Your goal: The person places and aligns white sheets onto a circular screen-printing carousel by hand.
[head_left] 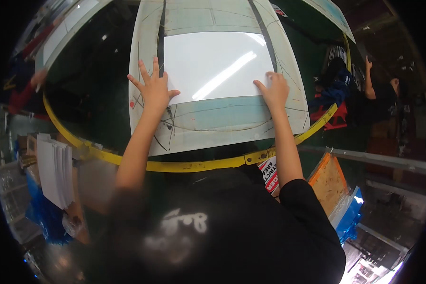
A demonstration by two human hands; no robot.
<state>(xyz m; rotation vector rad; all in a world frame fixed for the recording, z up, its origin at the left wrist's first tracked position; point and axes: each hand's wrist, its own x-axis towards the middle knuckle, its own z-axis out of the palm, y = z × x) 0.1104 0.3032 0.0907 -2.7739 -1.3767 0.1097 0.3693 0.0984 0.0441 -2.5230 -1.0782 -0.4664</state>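
A glossy white sheet point(217, 64) lies flat on a pale, scratched platen point(213, 116) with dark bands running along its length. Light reflects off the sheet in a bright streak. My left hand point(155, 89) rests at the sheet's left edge, fingers spread over the platen and thumb reaching onto the sheet's lower left corner. At the lower right side, my right hand point(276, 92) touches the sheet's edge, its thumb stretched over the white surface and its fingers slightly bent and apart from the thumb.
A yellow curved rail point(194, 166) runs between my body and the platen. Stacked white sheets point(52, 170) stand at left. An orange-edged board point(327, 182) and blue plastic point(352, 208) are at right. Other platens and people are around, including another person's hand point(368, 63).
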